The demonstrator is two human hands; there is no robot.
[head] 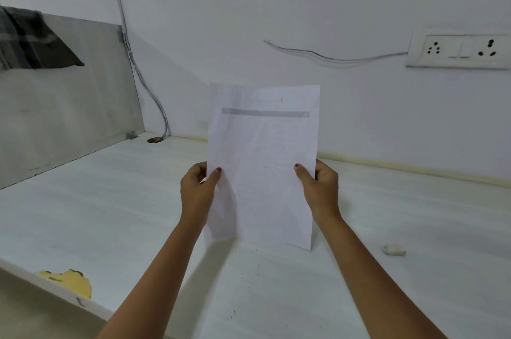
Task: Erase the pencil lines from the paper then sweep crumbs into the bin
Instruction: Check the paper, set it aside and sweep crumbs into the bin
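Where the counter [110, 214] is chipped: a yellow patch [73, 282] right at the near left edge.
Crumbs [258, 266]: dark specks scattered on the counter between the two forearms, and a few more dotted on the sheet itself.
Eraser [393, 249]: small and white, lying flat off to the right, well apart from both hands.
Left hand [196, 192]: pinching the paper's left edge, thumb in front, fingers [197, 171] curled round behind.
Right hand [320, 189]: same grip on the right edge, thumb on the face, fingers [327, 172] clamped at the back.
Paper [262, 145]: held upright over the middle of the counter, facing the camera, with a grey band across its upper part. Whether its bottom edge touches the counter, can't tell.
Side panel [69, 106]: standing along the counter's left, with a checked cloth [30, 40] draped over its top.
Back wall: a cable [143, 81] drops into a hole at the back left corner, and there's a socket plate [459, 51] far right.
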